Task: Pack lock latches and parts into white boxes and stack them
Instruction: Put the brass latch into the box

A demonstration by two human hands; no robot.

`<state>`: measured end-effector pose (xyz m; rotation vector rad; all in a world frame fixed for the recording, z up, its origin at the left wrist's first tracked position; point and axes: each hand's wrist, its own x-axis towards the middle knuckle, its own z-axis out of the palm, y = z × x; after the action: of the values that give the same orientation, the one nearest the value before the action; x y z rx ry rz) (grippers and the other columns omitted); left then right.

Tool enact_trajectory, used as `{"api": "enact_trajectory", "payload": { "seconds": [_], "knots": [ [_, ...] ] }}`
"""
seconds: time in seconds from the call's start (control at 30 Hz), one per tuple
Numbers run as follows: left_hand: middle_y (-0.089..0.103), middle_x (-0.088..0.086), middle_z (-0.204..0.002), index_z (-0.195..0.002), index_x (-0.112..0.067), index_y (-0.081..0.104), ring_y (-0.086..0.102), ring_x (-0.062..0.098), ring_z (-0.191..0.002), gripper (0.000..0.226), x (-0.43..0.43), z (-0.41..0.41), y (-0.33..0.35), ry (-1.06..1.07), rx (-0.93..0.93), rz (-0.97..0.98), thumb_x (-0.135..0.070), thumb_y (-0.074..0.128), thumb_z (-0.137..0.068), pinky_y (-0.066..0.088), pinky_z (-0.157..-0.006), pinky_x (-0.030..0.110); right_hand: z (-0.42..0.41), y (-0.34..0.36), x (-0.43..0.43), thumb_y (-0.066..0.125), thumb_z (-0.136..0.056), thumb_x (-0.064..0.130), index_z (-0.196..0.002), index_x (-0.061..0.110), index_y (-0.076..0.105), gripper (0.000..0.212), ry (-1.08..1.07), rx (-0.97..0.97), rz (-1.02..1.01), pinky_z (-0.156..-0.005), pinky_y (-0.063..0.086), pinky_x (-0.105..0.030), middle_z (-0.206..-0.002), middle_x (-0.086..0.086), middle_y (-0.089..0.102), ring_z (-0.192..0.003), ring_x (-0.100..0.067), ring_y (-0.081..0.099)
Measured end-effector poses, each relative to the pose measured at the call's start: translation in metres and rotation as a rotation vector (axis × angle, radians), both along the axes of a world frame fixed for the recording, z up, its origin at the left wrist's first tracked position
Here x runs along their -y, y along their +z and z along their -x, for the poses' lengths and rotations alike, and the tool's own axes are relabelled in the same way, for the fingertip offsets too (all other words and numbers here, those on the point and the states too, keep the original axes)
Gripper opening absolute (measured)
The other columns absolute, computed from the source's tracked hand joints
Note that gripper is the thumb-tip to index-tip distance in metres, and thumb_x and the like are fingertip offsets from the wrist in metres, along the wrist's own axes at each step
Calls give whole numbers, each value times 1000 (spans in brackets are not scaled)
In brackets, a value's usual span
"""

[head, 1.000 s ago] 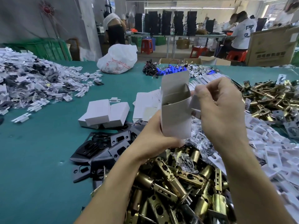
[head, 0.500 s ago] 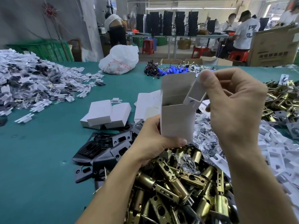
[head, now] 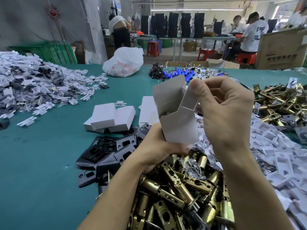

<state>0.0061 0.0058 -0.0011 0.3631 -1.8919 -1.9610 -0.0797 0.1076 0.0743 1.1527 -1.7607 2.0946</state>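
White box, gripped low by the left hand, has tilted; the right hand pinches its side flap further inward, so closing seems underway.

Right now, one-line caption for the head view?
Left hand holds an open white box while right hand pinches its flap above piled brass latches.

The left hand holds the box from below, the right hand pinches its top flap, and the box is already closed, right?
Not closed: the head view shows the box open at the top with the flap raised. The left hand holds it from below and the right hand pinches the flap.
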Motion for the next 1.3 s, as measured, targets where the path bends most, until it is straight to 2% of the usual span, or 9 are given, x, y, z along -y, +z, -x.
{"api": "enact_trajectory", "payload": {
  "seconds": [0.17,0.33,0.47,0.7,0.8,1.0,1.13,1.23,1.3],
  "knots": [
    [66,28,-109,-108,-2,67,67,33,-96,38,0,3,-3,89,21,59,14,77,-75,57,-82,44,-5,3,1,72,-90,28,-79,24,67,13,-189,-195,34,-65,54,-31,-72,18,65,-66,-3,63],
    [69,26,-103,-101,-6,70,67,26,-84,33,2,3,-4,119,88,79,11,79,-75,53,-61,29,-5,-6,8,72,-90,28,-77,15,73,19,-298,-373,7,-65,45,-25,-73,0,68,-70,-10,57],
    [70,21,-100,-99,-11,69,67,23,-79,32,3,3,-7,143,139,78,7,80,-75,51,-56,25,-2,-12,13,72,-90,27,-78,14,73,17,-372,-415,-45,-63,34,-18,-74,-2,68,-68,-11,54],
    [66,5,-81,-90,-17,70,62,13,-68,26,4,3,-8,111,173,152,3,79,-77,49,-56,21,7,-11,8,71,-89,33,-81,18,75,17,-396,-294,-46,-66,52,-40,-75,5,72,-66,-17,67],
    [67,9,-86,-98,-14,70,65,17,-70,29,4,3,-8,108,174,112,4,79,-77,52,-58,25,8,-15,7,72,-88,35,-84,21,74,15,-365,-275,-198,-73,48,-33,-80,3,73,-70,-21,68],
    [70,19,-96,-106,-11,68,67,20,-74,33,5,3,-7,105,169,68,5,77,-79,57,-65,29,9,-18,8,75,-83,27,-81,18,69,11,-434,-279,-426,-62,44,-35,-95,-2,60,-75,-27,58],
    [70,10,-83,-96,-12,70,66,17,-70,28,6,4,-9,108,163,73,8,77,-78,55,-62,24,14,-16,3,71,-87,36,-78,20,71,18,-408,-284,-514,-66,37,-32,-96,-2,58,-81,-25,56],
    [70,10,-79,-94,-7,71,66,18,-67,24,8,4,-9,116,166,79,8,77,-77,55,-63,26,19,-13,-2,58,-94,48,-81,20,75,35,-334,-309,-570,-74,43,-36,-92,-5,62,-86,-26,57],
    [70,9,-80,-94,-7,70,67,19,-68,26,8,3,-9,125,166,68,8,79,-74,56,-63,29,21,-10,-4,54,-96,49,-81,20,74,38,-287,-296,-522,-70,44,-37,-81,-3,62,-75,-23,57]
  ]
}}
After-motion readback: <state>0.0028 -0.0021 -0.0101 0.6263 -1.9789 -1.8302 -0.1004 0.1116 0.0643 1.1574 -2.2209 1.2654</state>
